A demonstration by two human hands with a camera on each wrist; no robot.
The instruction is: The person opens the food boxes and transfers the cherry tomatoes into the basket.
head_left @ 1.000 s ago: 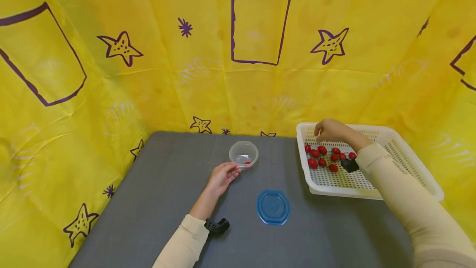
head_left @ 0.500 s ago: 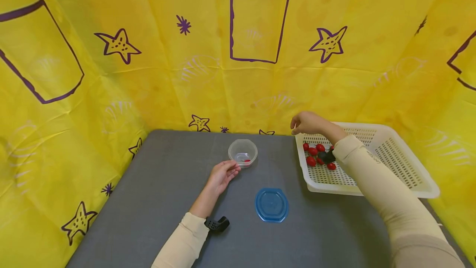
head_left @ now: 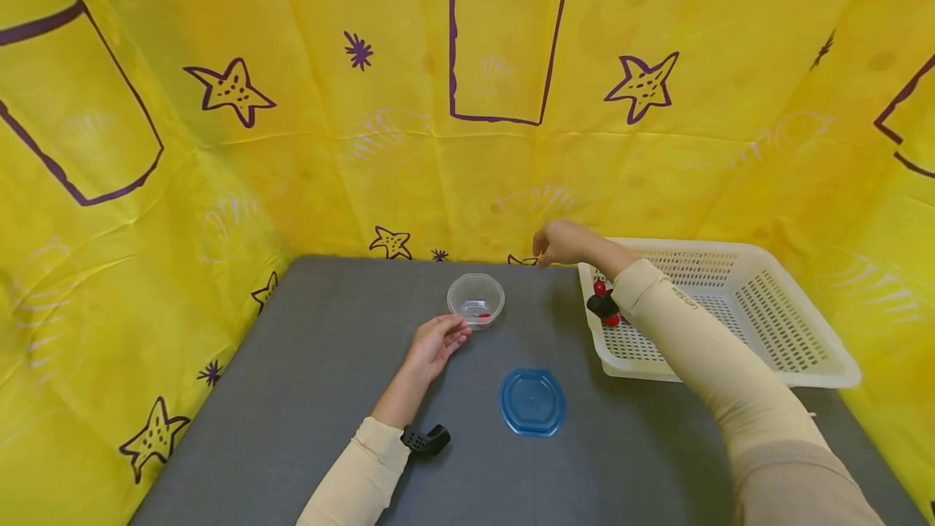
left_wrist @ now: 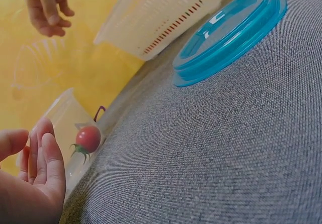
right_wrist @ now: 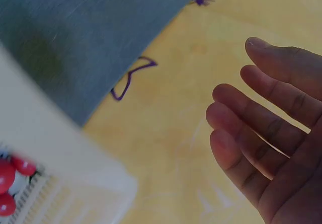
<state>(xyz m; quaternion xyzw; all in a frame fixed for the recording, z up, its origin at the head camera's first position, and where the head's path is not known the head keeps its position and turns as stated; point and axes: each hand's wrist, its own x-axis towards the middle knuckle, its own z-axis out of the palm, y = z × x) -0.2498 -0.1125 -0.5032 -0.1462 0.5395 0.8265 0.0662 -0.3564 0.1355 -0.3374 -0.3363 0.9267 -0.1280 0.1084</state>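
In the head view my left hand (head_left: 437,343) is at the near left rim of a small clear plastic bowl (head_left: 476,292), its thumb and fingers holding the edge. One red cherry tomato (left_wrist: 88,139) with a green stem lies inside that bowl, seen through its wall in the left wrist view. To the right of the bowl, my right hand (head_left: 562,243) is in the air past the left edge of a white basket (head_left: 785,307). Its fingers are apart and loosely bent, with nothing visible between them in the right wrist view (right_wrist: 266,133). Red cherry tomatoes (head_left: 599,288) in the basket are mostly hidden by the right forearm.
A blue lid (head_left: 532,402) lies on the grey tabletop (head_left: 329,364), nearer me than the bowl. Yellow patterned cloth (head_left: 409,177) closes off the back and sides. The right sleeve (head_left: 701,339) crosses above the basket.
My right hand has moved left, from above the tomatoes to beyond the basket's left rim. The left hand has stayed at the bowl; bowl, tomato in it and lid have not moved.
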